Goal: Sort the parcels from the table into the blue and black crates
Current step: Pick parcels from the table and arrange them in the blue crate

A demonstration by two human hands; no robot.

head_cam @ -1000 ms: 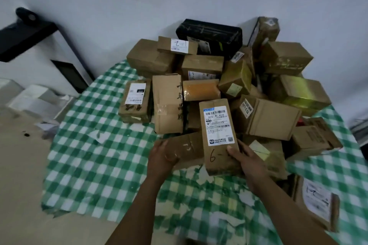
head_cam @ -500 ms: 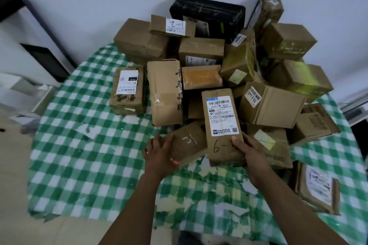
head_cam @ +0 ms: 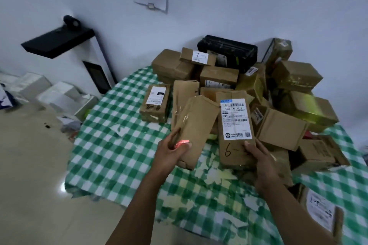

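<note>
Head view looking down, left hand (head_cam: 169,153) curling its fingers round a plain brown parcel (head_cam: 197,125), holding it tilted over the green checked table (head_cam: 119,145), right hand (head_cam: 260,163) gripping a labelled parcel (head_cam: 235,121) marked 6, parcel pile (head_cam: 294,73) sitting just behind.

A single wide-angle camera rides on the person's head and faces forward and down, looking from above the near edge of the counter (head_cam: 111,145). Both forearms enter from the bottom edge. The left hand (head_cam: 171,151) and right hand (head_cam: 260,163), gripping a plain parcel (head_cam: 197,125) and a labelled parcel (head_cam: 235,117), sit close below the lens near frame centre. The heap of parcels (head_cam: 219,77) lies farther off, against the wall (head_cam: 258,6) that fills the top. The floor (head_cam: 29,165) shows at left.
</note>
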